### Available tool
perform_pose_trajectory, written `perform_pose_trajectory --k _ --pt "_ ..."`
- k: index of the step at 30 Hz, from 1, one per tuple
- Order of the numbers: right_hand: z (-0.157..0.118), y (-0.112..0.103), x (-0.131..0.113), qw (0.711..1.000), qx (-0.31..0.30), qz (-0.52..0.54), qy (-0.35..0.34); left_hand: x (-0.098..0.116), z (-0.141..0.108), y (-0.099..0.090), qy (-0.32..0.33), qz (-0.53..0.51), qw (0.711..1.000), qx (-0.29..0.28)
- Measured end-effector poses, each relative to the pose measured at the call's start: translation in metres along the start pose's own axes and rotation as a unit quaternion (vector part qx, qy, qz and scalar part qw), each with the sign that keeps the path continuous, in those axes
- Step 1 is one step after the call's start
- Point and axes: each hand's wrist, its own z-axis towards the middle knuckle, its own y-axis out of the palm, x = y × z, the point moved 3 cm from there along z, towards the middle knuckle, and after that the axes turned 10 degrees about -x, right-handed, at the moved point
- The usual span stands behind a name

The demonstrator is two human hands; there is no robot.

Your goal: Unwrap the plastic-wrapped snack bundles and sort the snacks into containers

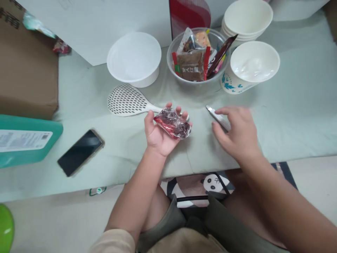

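My left hand [162, 138] is palm up above the table, its fingers curled around a clear plastic packet [173, 123] with red and dark brown contents. Below and behind those fingers lies the handle of a white slotted skimmer [127, 101], its holed head pointing left. My right hand [238, 131] hovers low at the right, slightly blurred, with thumb and forefinger apart. Between them is a slim silver tool [218, 115] lying aslant on the cloth; its far end is covered by the hand. The forefinger is at the tool's edge, and whether it touches cannot be made out.
A clear bowl [198, 82] of wrapped snacks stands at the back, between a white bowl [134, 59] and a paper cup [239, 82] with clear plastic inside. Stacked paper cups [249, 21] stand behind. At left are a phone [81, 152], a green package [28, 156] and a cardboard box [28, 73].
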Motion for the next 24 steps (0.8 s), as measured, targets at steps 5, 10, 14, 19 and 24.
perform_pose_trajectory --k 5,10,14,19,24 --pt "-0.004 0.004 0.028 0.984 -0.109 -0.101 0.099 0.003 0.004 -0.003 0.004 -0.029 1.0 0.0" --pt "-0.003 0.003 0.026 0.978 -0.139 -0.075 0.133 0.012 0.005 -0.006 0.029 -0.016 0.999 0.023" --pt "-0.002 0.001 0.016 0.978 -0.1 0.081 0.162 0.012 0.005 -0.006 0.049 0.032 0.998 0.021" --pt "-0.011 0.015 -0.014 0.933 -0.149 0.313 0.1 0.0 0.012 -0.003 0.092 0.097 0.991 0.022" --pt "-0.021 0.03 -0.046 0.83 -0.191 0.515 0.096 -0.011 0.012 0.003 0.12 0.124 0.984 0.033"
